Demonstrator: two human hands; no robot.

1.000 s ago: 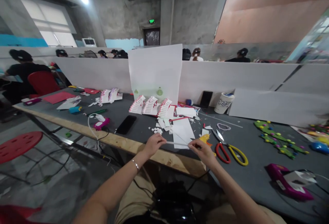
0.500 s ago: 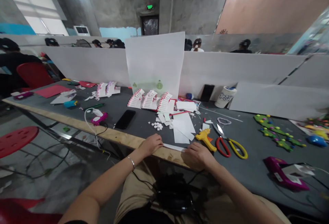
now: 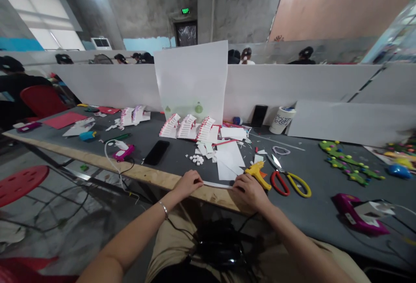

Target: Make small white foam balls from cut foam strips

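Observation:
Between my hands, along the table's front edge, lies a narrow white paper strip (image 3: pixel 217 184). My left hand (image 3: pixel 190 183) is closed on the strip's left end, fingertips pressed together. At the other end my right hand (image 3: pixel 247 187) has its fingers curled over the strip, close beside a yellow glue gun (image 3: pixel 257 173). Just beyond are white paper sheets (image 3: pixel 227 161) and a small heap of white pellets (image 3: pixel 196 159). Scissors (image 3: pixel 282 174) with one red and one yellow handle lie open to the right. Folded white paper pieces with red tips (image 3: pixel 188 127) stand farther back.
A black phone (image 3: pixel 156 152) lies left of the pellets. Purple power strips (image 3: pixel 359 218) with cables sit at right and left. A paper cup (image 3: pixel 282 120), a second phone (image 3: pixel 259 115) and a tall white board (image 3: pixel 191 79) stand at the back. Green beaded pieces (image 3: pixel 351 159) lie far right.
The view has shifted slightly. Both hands stay at the strip's ends, and the strip now bows a little between them.

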